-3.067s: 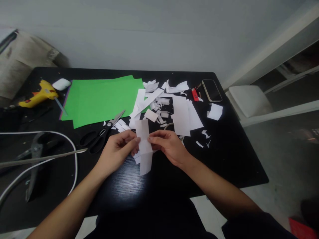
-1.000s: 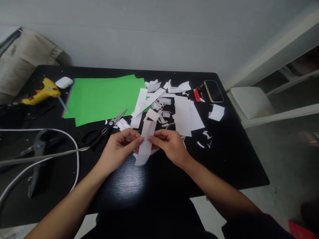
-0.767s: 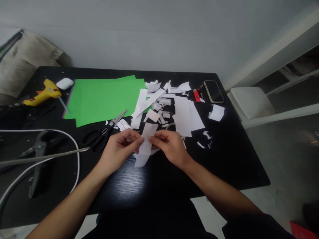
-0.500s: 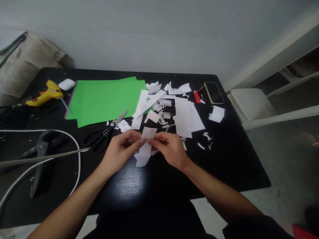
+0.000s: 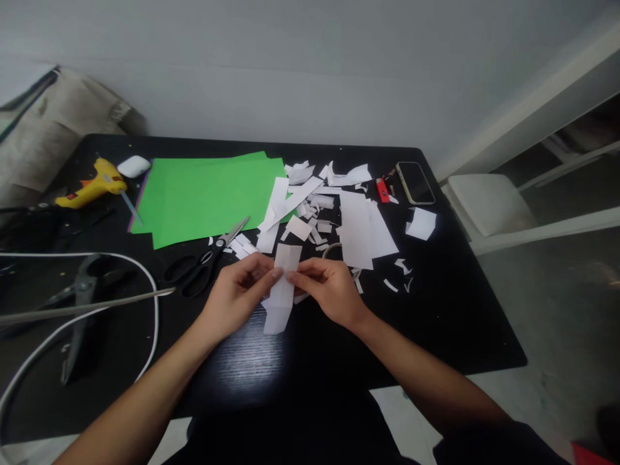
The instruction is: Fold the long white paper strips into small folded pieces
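Observation:
Between my two hands is a creased strip of white paper (image 5: 281, 299), its upper end pointing away from me and its lower end hanging toward me. My left hand (image 5: 241, 289) pinches its left edge between thumb and fingers. On the opposite edge, my right hand (image 5: 333, 289) is closed the same way, the two thumbs nearly meeting across the strip. Black-handled scissors (image 5: 206, 258) lie just beyond my left hand, blades pointing to the back right. White paper scraps (image 5: 299, 227) are scattered behind the hands.
Green sheets (image 5: 213, 200) cover the back left of the black table (image 5: 436, 336). A yellow glue gun (image 5: 97, 186) and a white case (image 5: 134, 166) are left of them. White sheets (image 5: 356, 229), a red lighter (image 5: 382, 190) and a phone (image 5: 415, 183) lie right. A white cable (image 5: 154, 316) loops at left.
The paper strip's lower end has dropped slightly toward me, and the strip looks flatter. Both hands keep their pinch in nearly the same place. The camera view has shifted a little.

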`<move>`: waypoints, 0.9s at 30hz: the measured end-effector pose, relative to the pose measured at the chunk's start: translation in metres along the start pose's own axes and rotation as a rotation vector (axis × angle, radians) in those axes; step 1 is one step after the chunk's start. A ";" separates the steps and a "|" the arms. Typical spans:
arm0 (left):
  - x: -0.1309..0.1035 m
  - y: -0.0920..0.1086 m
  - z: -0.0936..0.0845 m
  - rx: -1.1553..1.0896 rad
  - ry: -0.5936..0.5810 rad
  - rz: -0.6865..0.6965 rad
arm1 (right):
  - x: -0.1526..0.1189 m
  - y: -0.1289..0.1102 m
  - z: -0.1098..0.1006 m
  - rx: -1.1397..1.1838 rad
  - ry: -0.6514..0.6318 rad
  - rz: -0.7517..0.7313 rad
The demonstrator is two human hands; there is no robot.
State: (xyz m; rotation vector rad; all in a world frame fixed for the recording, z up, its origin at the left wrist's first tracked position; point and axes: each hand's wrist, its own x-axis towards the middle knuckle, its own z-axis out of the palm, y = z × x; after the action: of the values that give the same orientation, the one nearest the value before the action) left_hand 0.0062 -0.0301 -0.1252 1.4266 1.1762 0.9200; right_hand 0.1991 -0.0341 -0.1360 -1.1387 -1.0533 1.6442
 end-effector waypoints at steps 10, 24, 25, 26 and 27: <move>0.002 -0.002 0.002 -0.050 0.033 -0.031 | -0.001 0.002 0.002 0.019 -0.005 -0.051; 0.000 -0.004 0.003 -0.178 -0.007 0.025 | 0.002 0.001 0.001 0.015 0.009 -0.069; 0.001 -0.005 0.004 -0.220 0.017 0.028 | 0.002 0.001 0.001 0.029 0.007 -0.065; 0.001 -0.005 0.005 -0.263 0.045 0.029 | 0.002 0.000 0.002 0.041 0.005 -0.058; 0.002 -0.005 0.006 -0.298 0.073 0.029 | 0.002 0.000 0.002 0.051 0.003 -0.052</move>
State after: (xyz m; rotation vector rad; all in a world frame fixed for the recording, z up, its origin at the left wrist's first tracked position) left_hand 0.0109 -0.0298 -0.1314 1.1808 1.0238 1.1246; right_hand 0.1971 -0.0328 -0.1355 -1.0713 -1.0249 1.6194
